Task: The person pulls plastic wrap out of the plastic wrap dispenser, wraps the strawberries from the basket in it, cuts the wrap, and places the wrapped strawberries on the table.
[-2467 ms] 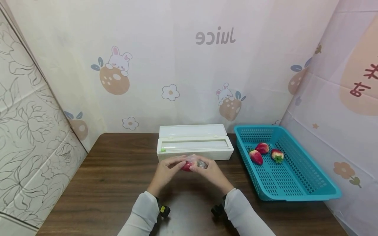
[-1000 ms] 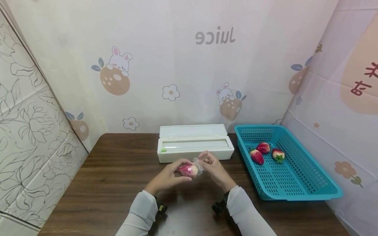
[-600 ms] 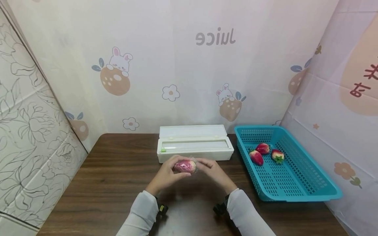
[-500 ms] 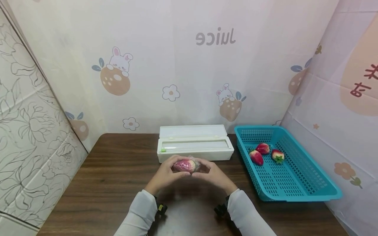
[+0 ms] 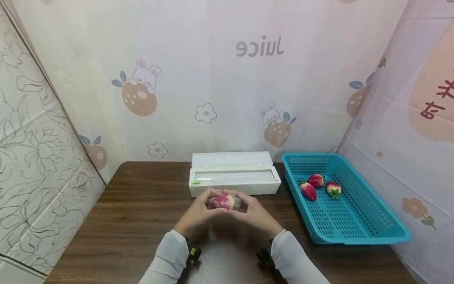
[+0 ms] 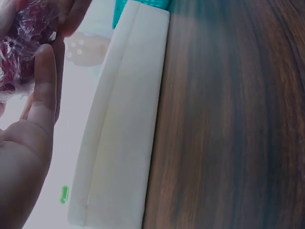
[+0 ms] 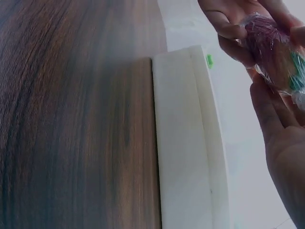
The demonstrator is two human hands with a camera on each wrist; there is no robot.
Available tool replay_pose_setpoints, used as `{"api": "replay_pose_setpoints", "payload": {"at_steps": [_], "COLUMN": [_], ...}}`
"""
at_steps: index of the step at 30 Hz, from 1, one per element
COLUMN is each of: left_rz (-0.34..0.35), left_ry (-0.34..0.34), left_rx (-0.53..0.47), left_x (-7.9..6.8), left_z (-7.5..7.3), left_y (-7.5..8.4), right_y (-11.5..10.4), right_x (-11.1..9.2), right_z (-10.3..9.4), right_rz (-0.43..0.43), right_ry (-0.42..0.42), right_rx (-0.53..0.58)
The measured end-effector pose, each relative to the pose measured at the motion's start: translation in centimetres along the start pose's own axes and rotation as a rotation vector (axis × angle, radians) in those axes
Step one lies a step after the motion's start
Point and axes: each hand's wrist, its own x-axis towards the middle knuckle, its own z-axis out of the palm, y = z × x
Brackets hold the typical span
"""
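Observation:
A strawberry (image 5: 223, 201) wrapped in clear cling film is held up between both hands, in front of a white box. Its red tip points left and its pale, leafy end points right. My left hand (image 5: 199, 211) grips the red end between thumb and fingers. On the other side my right hand (image 5: 256, 213) curls its thumb and fingers round the leafy end. In the right wrist view the film over the strawberry (image 7: 271, 50) looks crinkled, with green showing at one end. Only part of the wrapped strawberry (image 6: 24, 47) shows in the left wrist view.
Behind the hands stands the white cling film dispenser (image 5: 234, 185), lid raised, with a green slider (image 5: 196, 182) at its left. A blue plastic basket (image 5: 354, 232) at the right holds three strawberries (image 5: 307, 191). All rest on a dark wooden table (image 5: 142, 221) before patterned cloth walls.
The right hand has gone from picking at the film's loose end to holding the strawberry's leafy end. The film now lies closer there. The left hand keeps its grip; the basket and dispenser stay put.

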Motion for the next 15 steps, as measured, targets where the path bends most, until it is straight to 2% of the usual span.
{"api": "replay_pose_setpoints", "payload": {"at_steps": [7, 15], "left_rz": [-0.062, -0.096], "left_ry": [-0.016, 0.005], "left_rx": [-0.046, -0.082], "left_x": [-0.06, -0.21], "left_z": [0.49, 0.17], "left_y": [-0.32, -0.13], "right_y": [0.17, -0.74], "right_x": [0.12, 0.15], "right_z": [0.28, 0.35], "right_rz": [0.001, 0.1], "right_ry": [-0.052, 0.037], "right_rx": [-0.035, -0.012]}}
